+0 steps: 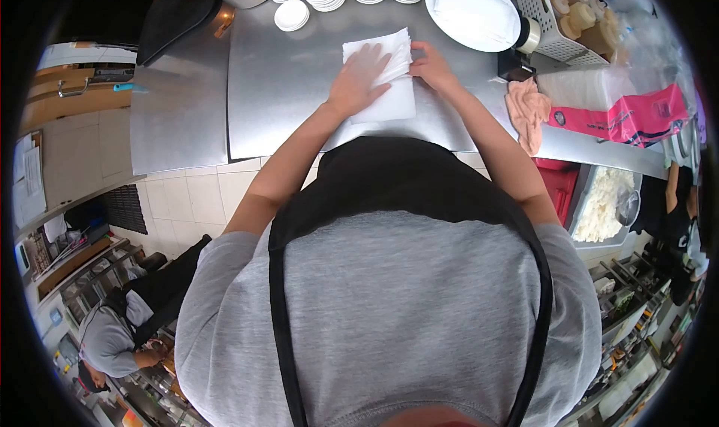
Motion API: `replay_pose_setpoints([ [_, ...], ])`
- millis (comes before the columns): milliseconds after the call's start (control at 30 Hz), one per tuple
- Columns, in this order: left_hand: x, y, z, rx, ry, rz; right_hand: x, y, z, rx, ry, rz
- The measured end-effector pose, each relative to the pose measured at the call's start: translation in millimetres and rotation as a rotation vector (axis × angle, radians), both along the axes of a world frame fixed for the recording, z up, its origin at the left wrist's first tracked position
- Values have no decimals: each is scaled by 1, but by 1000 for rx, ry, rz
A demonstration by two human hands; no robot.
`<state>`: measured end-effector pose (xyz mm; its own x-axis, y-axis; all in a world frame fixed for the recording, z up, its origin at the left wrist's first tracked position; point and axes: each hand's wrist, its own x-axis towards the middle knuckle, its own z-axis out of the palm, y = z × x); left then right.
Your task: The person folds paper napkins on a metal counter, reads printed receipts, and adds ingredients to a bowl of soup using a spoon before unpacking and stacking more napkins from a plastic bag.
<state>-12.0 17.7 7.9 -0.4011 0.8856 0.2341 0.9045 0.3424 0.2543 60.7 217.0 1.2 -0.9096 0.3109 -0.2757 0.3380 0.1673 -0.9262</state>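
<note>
A stack of white paper napkins (pixel 386 108) lies on the steel table just in front of my apron, its upper sheets fanned and a little rumpled. My left hand (pixel 361 83) rests flat across the stack, fingers stretched out and pointing away from me. At the right edge of the napkins, my right hand (pixel 434 68) has its fingers bent, with thumb and fingertips closed on the edge of the sheets. The far ends of those fingers are partly hidden by the paper.
Stacked small white dishes (pixel 292 15) line the back of the steel table (pixel 284 98). An oval white plate (pixel 479 34) bears more napkins. Rightward are a white basket (pixel 550 23), a peach cloth (pixel 528 113) and a pink package (pixel 622 116). Another person (pixel 112 337) works at lower left.
</note>
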Motion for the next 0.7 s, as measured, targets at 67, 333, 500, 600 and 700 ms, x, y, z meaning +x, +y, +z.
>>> replay_pose_setpoints([
  [67, 0, 1, -2, -27, 11, 6, 13, 0, 20, -110, -23, -2],
  [333, 1, 4, -1, -97, 45, 50, 74, -25, 21, 967, 608, 580],
  [500, 2, 3, -5, -54, 42, 46, 71, -28, 4, 1064, 679, 569],
  [600, 2, 3, -2, -50, 32, 50, 65, -30, 0, 1003, 599, 519],
  [700, 1, 4, 0, -30, -5, 50, 61, -27, 2, 876, 503, 482],
])
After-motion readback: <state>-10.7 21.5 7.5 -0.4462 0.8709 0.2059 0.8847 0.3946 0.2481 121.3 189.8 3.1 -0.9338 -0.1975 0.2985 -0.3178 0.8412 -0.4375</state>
